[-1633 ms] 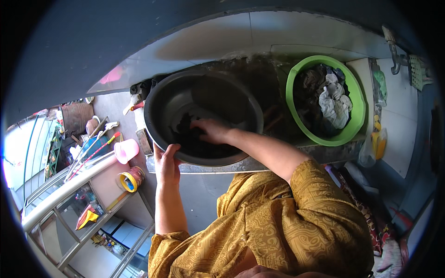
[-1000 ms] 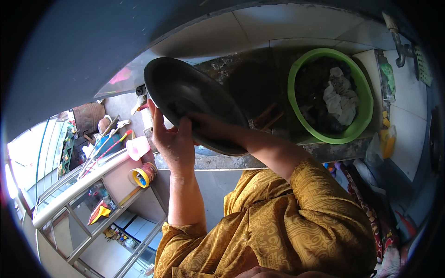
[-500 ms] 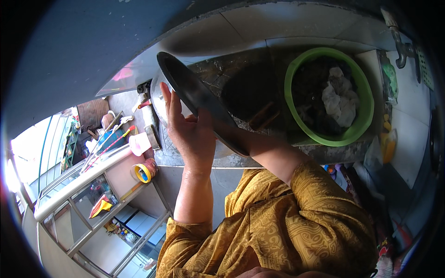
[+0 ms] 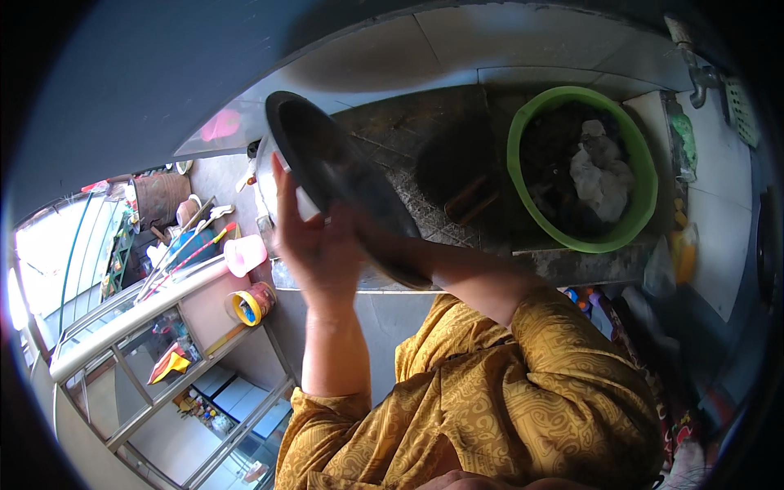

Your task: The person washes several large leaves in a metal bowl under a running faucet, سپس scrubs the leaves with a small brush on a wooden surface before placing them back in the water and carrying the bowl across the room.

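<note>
A dark, shallow round pan (image 4: 331, 159) is tilted steeply above the worktop. My left hand (image 4: 314, 257) holds it from the left and below, its fingers stretched up along the underside. From the right, my right forearm (image 4: 478, 273) crosses to the pan's lower part. My right hand (image 4: 380, 241) lies against the inner face there, dim and smeared, so its fingers and anything in them cannot be made out. Behind the pan, a pale shiny round thing (image 4: 265, 184) is mostly hidden.
A green basin (image 4: 516, 171) holding dark contents and a crumpled whitish cloth or bag (image 4: 600, 175) stands on the dark worktop (image 4: 441, 122). A tap (image 4: 702, 82) projects at the upper right. Down left are a pink tub (image 4: 245, 255), a yellow-rimmed bucket (image 4: 245, 309) and a glass-panelled cabinet (image 4: 135, 380).
The pan and my left hand have moved a little to the left, with more of the pan's inner face showing. My right forearm still reaches across to it. The green basin holds its place.
</note>
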Available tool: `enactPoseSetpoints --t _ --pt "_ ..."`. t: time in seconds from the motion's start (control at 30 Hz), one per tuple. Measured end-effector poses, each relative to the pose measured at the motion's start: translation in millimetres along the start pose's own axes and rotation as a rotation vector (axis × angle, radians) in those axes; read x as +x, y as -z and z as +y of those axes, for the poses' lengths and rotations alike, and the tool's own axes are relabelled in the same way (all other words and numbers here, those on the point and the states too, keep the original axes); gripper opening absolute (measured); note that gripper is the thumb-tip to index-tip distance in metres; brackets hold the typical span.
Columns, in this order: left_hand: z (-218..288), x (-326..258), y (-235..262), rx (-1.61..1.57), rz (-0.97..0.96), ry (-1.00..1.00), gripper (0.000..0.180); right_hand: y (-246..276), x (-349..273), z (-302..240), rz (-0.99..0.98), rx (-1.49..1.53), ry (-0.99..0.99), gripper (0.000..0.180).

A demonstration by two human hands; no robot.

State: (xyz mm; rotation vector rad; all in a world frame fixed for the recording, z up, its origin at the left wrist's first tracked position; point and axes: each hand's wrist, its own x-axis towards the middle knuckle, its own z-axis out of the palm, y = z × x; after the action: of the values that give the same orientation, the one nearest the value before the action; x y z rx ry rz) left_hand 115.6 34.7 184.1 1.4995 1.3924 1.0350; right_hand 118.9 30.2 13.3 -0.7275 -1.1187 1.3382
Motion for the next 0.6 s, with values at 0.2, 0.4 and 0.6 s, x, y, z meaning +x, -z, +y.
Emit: enactPoseSetpoints --t 0.2,0.4,0.6 --pt "-63.8 -8.7 130.9 -0.783 0.107 0.262 0.037 25.3 -24.4 -60.7 -0.205 -1.172 0.085 0.069" --pt "-114.7 -45.7 146.8 -1.160 0.129 0.580 0.038 145.0 -87.9 -176.4 0.651 -1.637 -0.299 0.069" --pt "-131.4 -37.5 95.0 -0.860 -0.151 0.564 0.049 176.6 -160.8 -198.4 0.672 -0.598 -0.444 0.023"
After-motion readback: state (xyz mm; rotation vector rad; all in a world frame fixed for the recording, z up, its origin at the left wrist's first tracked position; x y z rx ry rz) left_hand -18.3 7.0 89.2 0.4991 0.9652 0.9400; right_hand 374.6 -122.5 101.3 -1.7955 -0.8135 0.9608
